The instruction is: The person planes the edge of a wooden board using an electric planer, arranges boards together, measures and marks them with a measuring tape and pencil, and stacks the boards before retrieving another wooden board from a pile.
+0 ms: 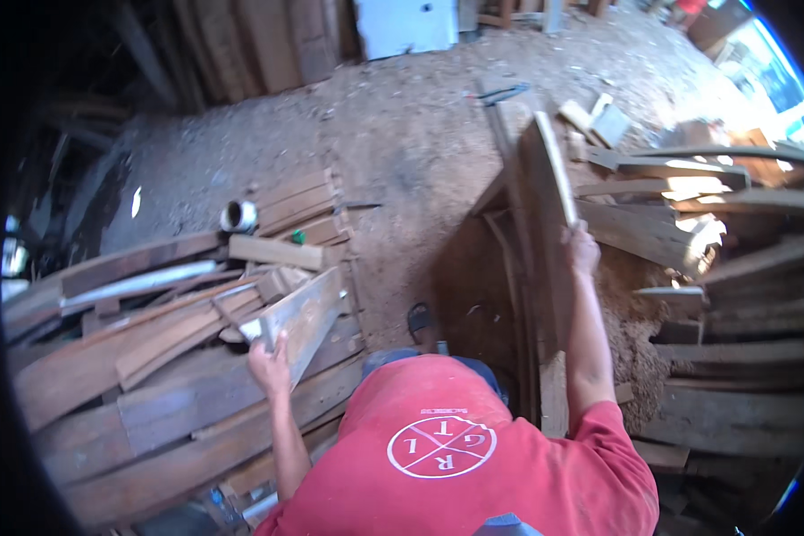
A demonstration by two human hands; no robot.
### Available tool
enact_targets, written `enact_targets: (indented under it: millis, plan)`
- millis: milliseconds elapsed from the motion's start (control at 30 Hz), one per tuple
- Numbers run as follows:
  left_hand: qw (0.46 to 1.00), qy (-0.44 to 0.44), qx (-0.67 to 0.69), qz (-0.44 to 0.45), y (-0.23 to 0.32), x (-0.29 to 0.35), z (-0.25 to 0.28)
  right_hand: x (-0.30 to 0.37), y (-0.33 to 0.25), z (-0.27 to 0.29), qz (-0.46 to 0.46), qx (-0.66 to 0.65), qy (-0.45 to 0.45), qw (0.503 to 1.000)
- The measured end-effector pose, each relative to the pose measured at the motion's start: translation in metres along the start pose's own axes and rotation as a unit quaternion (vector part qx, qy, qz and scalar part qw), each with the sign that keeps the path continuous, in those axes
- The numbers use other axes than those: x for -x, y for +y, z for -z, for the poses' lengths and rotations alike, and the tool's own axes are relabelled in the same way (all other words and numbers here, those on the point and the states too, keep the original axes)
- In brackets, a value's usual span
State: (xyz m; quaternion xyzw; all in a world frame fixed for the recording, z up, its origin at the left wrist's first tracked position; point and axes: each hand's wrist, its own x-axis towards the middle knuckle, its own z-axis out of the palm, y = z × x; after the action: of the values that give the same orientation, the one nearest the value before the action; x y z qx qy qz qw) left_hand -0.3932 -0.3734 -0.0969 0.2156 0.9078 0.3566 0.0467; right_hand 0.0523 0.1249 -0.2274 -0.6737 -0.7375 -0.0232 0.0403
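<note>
My left hand (271, 362) is closed on the near end of a short wooden board (305, 317), which is tilted above the left lumber pile. Ahead on my right, my right hand (582, 250) grips the edge of a wide wooden plank (545, 214) that stands on its edge. Its fingers are partly hidden behind that edge. Beside this plank, a wooden frame (500, 241) leans over the dirt floor, casting a dark shadow.
Stacked planks (152, 411) fill the left side, with a white can (238, 216) and a small green object (297, 237) beyond. More boards (732, 393) and sawdust (639, 357) lie on the right. Pliers-like tool (504, 93) rests far ahead. A white panel (406, 27) stands at the back.
</note>
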Motion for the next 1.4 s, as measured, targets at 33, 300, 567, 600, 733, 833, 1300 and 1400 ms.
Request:
enact_targets:
  millis: [33,300,567,600,733,833,1300,1400]
  plan:
    - [1.000,0.004,0.002,0.027,-0.007,0.001,0.003,0.007,-0.020,0.020,-0.042,-0.042,-0.039,0.997]
    - [0.990,-0.017,0.095,0.102,0.031,-0.007,0.001,0.140,-0.171,0.024,0.080,-0.399,-0.148,0.902]
    - [0.951,-0.075,0.082,-0.289,0.118,0.007,0.021,0.176,-0.311,0.018,-0.159,-0.688,-0.676,0.212]
    - [0.939,-0.096,0.061,-0.324,0.126,0.008,0.027,0.167,-0.331,0.056,-0.190,-0.744,-0.624,0.146]
    - [0.907,-0.161,0.032,-0.387,0.134,0.012,0.022,0.109,-0.337,0.077,-0.149,-0.717,-0.576,0.364]
    - [0.888,-0.171,-0.065,-0.423,0.111,0.015,0.001,0.096,-0.339,0.069,-0.162,-0.717,-0.531,0.422]
    - [0.661,-0.235,0.658,0.275,0.116,-0.045,-0.136,0.032,-0.187,0.240,0.190,-0.894,-0.192,0.359]
    - [0.749,-0.188,0.604,0.198,0.138,-0.075,-0.157,-0.032,-0.075,0.278,0.096,-0.964,-0.050,0.243]
